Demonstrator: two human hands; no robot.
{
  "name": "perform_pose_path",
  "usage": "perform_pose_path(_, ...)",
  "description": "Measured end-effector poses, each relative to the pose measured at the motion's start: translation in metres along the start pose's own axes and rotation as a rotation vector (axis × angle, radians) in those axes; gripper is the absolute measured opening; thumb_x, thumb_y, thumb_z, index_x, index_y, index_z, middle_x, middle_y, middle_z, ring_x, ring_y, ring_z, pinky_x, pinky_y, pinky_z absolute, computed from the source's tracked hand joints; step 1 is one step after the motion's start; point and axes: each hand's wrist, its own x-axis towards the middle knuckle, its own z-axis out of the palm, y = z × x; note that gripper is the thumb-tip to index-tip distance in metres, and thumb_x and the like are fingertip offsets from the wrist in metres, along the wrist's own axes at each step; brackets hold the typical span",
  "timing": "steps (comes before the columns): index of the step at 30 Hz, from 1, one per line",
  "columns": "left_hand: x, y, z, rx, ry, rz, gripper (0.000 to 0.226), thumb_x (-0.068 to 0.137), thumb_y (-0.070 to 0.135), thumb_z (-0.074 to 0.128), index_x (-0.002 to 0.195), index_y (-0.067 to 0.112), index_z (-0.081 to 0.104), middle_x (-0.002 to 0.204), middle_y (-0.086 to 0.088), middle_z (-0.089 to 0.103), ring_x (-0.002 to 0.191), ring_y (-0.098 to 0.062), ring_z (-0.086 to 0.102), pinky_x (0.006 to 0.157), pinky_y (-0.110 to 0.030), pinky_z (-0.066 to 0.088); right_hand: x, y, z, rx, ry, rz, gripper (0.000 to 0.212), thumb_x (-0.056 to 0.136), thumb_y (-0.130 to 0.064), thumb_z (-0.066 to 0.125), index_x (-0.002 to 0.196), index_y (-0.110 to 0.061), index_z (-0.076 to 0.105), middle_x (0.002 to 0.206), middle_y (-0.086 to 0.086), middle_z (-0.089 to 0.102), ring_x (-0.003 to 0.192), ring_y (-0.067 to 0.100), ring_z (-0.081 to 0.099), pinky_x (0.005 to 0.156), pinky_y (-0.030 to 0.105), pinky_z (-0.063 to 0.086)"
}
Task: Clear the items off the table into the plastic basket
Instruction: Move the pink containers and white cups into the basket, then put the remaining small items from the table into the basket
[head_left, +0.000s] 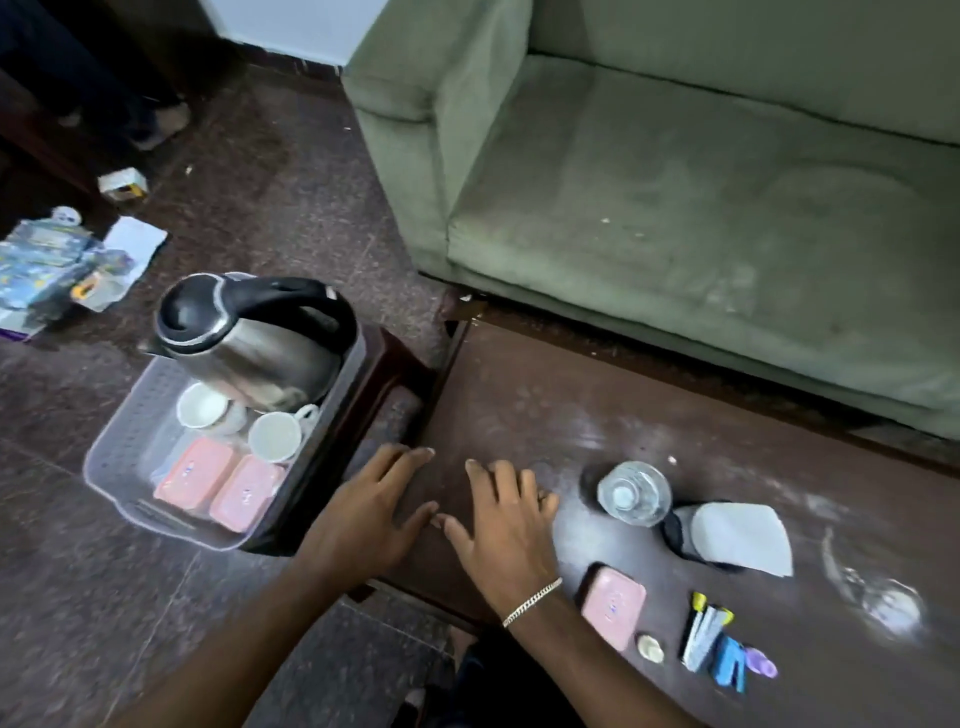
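Observation:
The clear plastic basket (117, 462) rests on a dark stool at the left and holds a steel kettle (249, 332), two white cups (274, 436) and two pink boxes (218, 480). On the dark table (545, 405) lie a water bottle (634, 493), a black and white holder (727, 535), a third pink box (613, 605), a small pale round piece (650, 648), sachets (704, 631), a blue clip (730, 670) and a clear glass (883, 597). My left hand (371, 512) and my right hand (506, 525) hover empty with fingers spread over the table's left end.
A green sofa (701, 182) stands directly behind the table. Packets and paper (57, 260) and a small box (122, 184) lie on the dark floor at the left. Someone's feet (156, 122) are at the top left.

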Motion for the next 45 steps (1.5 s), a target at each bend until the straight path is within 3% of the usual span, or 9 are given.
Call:
perform_pose_path(6,0.015,0.064,0.09,0.049,-0.24,0.14,0.069,0.09,0.05,0.063,0.152,0.029,0.04,0.143,0.008,0.044,0.115,-0.019,0.064,0.088,-0.029,0.054,-0.063,0.1,-0.01,-0.039,-0.067,0.128,0.066,0.074,-0.061,0.074,0.124,-0.017,0.068,0.109,0.006,0.064,0.095,0.031,0.062,0.072,0.048,0.051)
perform_pose_path(12,0.015,0.108,0.171,0.164,-0.498,0.298,0.087,0.085,0.048,0.065,0.158,0.018,0.03,0.162,-0.006,0.034,0.139,-0.029,0.049,0.115,-0.036,0.044,-0.119,0.183,-0.005,-0.051,-0.147,0.234,0.059,0.075,-0.048,0.08,0.119,-0.01,0.07,0.105,0.011,0.067,0.088,0.034,0.064,0.069,0.046,0.054)
perform_pose_path(17,0.008,0.135,0.216,0.302,-0.666,0.285,0.112,0.076,0.045,0.08,0.162,0.026,0.009,0.172,-0.002,0.013,0.142,-0.03,0.038,0.115,-0.046,0.043,-0.146,0.227,0.005,0.093,-0.264,0.516,0.054,0.09,-0.041,0.068,0.134,-0.012,0.055,0.119,0.011,0.054,0.105,0.034,0.057,0.085,0.044,0.05)
perform_pose_path(23,0.008,0.149,0.23,0.347,-0.644,0.235,0.117,0.074,0.034,0.086,0.161,0.026,0.008,0.168,0.004,0.015,0.137,-0.029,0.043,0.103,-0.048,0.054,-0.153,0.236,0.02,0.069,-0.323,0.656,0.049,0.089,-0.042,0.067,0.129,-0.018,0.052,0.124,0.011,0.049,0.105,0.034,0.06,0.082,0.042,0.05)
perform_pose_path(27,0.01,0.153,0.233,0.366,-0.638,0.218,0.113,0.075,0.028,0.087,0.159,0.026,0.011,0.16,0.005,0.023,0.131,-0.028,0.048,0.093,-0.051,0.058,-0.151,0.235,0.03,0.088,-0.317,0.667,0.043,0.09,-0.031,0.066,0.128,-0.017,0.052,0.126,0.013,0.045,0.1,0.036,0.06,0.084,0.043,0.05)
perform_pose_path(40,0.006,0.144,0.225,0.264,-0.564,0.215,0.096,0.085,0.026,0.072,0.162,0.018,0.015,0.161,-0.002,0.021,0.13,-0.032,0.052,0.104,-0.048,0.052,-0.142,0.236,0.037,0.04,-0.339,0.674,0.041,0.084,-0.003,0.057,0.123,-0.015,0.054,0.128,0.012,0.044,0.098,0.042,0.059,0.086,0.045,0.048)
perform_pose_path(45,0.002,0.121,0.185,0.215,-0.492,0.221,0.101,0.082,0.019,0.075,0.162,0.019,0.014,0.162,0.0,0.02,0.13,-0.029,0.051,0.105,-0.044,0.051,-0.141,0.217,0.029,0.0,-0.274,0.608,0.046,0.083,-0.002,0.057,0.128,-0.012,0.057,0.121,0.015,0.05,0.092,0.043,0.061,0.077,0.048,0.052)
